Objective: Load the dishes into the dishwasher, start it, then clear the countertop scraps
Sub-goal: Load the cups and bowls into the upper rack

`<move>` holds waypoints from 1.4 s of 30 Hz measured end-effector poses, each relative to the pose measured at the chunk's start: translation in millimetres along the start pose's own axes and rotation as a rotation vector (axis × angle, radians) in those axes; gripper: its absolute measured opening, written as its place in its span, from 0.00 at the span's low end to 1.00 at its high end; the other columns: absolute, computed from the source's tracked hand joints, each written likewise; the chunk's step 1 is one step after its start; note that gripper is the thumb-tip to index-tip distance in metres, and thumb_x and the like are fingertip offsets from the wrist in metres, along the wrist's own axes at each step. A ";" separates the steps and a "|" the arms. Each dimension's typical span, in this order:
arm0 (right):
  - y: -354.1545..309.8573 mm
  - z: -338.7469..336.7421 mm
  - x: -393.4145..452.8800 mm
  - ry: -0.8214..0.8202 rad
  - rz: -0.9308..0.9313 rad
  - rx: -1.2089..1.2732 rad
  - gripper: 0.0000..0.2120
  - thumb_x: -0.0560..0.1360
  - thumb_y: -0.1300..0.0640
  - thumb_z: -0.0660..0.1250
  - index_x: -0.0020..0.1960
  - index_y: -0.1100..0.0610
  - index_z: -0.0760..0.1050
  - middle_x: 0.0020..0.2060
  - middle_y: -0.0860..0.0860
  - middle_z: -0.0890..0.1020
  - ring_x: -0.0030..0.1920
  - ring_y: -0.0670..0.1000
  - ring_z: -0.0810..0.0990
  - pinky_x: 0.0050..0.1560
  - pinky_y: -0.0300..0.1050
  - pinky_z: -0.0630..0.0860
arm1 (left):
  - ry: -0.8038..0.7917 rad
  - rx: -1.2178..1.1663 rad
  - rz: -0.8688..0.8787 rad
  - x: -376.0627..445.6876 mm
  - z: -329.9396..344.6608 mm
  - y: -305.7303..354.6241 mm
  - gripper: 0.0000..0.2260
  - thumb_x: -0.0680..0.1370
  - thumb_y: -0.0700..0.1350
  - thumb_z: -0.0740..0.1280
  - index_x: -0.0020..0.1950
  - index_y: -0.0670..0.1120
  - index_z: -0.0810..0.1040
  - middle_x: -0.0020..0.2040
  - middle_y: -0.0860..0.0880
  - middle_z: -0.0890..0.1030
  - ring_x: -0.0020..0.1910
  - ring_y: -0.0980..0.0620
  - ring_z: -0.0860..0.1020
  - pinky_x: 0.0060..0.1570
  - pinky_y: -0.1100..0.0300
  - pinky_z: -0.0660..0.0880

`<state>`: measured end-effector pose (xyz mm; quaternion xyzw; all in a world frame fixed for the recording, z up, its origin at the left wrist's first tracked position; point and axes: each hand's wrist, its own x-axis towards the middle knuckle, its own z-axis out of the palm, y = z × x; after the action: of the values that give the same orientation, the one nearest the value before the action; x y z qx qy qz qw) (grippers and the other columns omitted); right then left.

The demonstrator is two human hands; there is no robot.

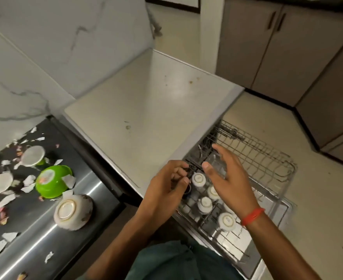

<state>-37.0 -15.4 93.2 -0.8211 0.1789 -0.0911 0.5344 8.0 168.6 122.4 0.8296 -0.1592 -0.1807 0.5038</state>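
Head view: left hand is curling round a small dark cup, lowering it into the pulled-out dishwasher rack beside upturned white cups. Right hand is hovering spread, gripping nothing, over a clear glass. Risk: cup is going in tight, could knock neighbours or tip. Green bowl, white bowl and scraps are waiting on the counter.

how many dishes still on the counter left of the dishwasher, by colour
green bowl: 1
white bowl, upside down: 1
white cups, upside down: 2, the farther one with green showing beneath its rim
total: 4
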 end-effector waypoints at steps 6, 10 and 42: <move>-52.7 57.4 17.2 -0.105 -0.123 0.004 0.27 0.78 0.42 0.67 0.75 0.39 0.65 0.72 0.42 0.68 0.70 0.41 0.68 0.64 0.40 0.69 | 0.170 0.029 0.027 -10.2 -64.9 -20.3 0.17 0.82 0.46 0.69 0.68 0.61 0.73 0.62 0.62 0.77 0.63 0.62 0.75 0.61 0.62 0.74; -88.0 106.6 23.8 -0.172 -0.199 0.021 0.26 0.78 0.43 0.67 0.75 0.41 0.66 0.69 0.40 0.69 0.69 0.40 0.69 0.70 0.43 0.69 | 0.336 0.005 0.041 -22.1 -117.8 -39.9 0.18 0.81 0.45 0.70 0.68 0.60 0.74 0.62 0.62 0.77 0.63 0.60 0.76 0.61 0.56 0.76; -194.2 355.8 18.6 -0.793 -0.465 -0.216 0.27 0.76 0.52 0.73 0.72 0.43 0.69 0.66 0.41 0.72 0.65 0.34 0.70 0.56 0.20 0.65 | 0.846 0.161 -0.447 -72.3 -369.5 -258.1 0.26 0.78 0.46 0.72 0.75 0.47 0.69 0.71 0.43 0.69 0.71 0.45 0.69 0.68 0.58 0.67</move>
<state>139.5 348.8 122.5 -0.8617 -0.2189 0.1315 0.4385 135.2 602.5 59.7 0.8806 0.2283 0.0817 0.4071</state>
